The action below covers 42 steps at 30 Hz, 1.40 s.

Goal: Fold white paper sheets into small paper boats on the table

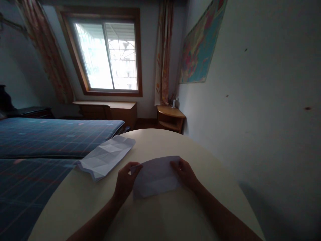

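Round pale surface (155, 140), window (121, 63) beyond at eleven o'clock; straight ahead at twelve, left fingers (137, 171) and right fingers (177, 168) pinch a paper sheet (157, 177) by opposite edges. Likely light, limp, easily creased, it suits gentle holds near the corners.

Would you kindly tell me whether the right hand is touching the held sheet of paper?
Touching. The head view shows the right hand pinching the sheet of paper near its upper right corner, thumb across the facing side.
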Available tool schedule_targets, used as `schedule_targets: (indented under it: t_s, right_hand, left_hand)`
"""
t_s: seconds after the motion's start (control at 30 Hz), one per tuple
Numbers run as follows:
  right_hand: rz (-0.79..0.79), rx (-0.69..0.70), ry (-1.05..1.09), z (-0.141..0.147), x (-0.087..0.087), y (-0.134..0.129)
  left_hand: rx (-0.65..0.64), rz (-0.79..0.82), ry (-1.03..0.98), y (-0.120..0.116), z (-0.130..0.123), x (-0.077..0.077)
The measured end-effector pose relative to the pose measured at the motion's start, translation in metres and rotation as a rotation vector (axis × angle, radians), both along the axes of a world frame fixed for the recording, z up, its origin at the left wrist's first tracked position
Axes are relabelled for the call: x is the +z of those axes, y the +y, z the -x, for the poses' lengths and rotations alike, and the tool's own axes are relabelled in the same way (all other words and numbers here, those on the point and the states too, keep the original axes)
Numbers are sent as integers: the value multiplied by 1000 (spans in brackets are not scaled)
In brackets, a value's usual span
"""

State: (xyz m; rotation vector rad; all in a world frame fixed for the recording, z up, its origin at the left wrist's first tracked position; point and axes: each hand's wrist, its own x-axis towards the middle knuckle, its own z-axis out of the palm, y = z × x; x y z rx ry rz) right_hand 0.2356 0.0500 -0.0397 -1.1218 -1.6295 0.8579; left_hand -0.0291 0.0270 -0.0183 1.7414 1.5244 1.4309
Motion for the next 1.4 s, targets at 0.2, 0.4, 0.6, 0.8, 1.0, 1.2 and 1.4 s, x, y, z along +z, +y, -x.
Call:
schedule_targets:
  t_s: [0.2, 0.4, 0.6, 0.8, 1.0, 1.2, 1.4]
  right_hand:
    - [-41, -241, -27, 17, 2, -6]
    - [-41, -327, -42, 20, 9, -8]
    - [82, -242, 48, 16, 11, -3]
    - [169, -186, -113, 11, 1, 0]
    - [126, -170, -253, 6, -5, 2]
    - [-147, -341, -644, 10, 13, -6]
    - [-248, -24, -707, 62, 4, -38]
  left_hand:
    - [135, -36, -61, -4, -7, -4]
    - [116, 62, -67, -3, -13, -10]
    - [47, 182, 11, -1, -12, -16]
    - [95, -299, 495, -5, -11, -19]
    - [-308, -185, 776, -18, -20, -34]
    - [-418, 33, 813, -20, -24, -48]
    - [-410, 7, 852, -19, -27, -44]
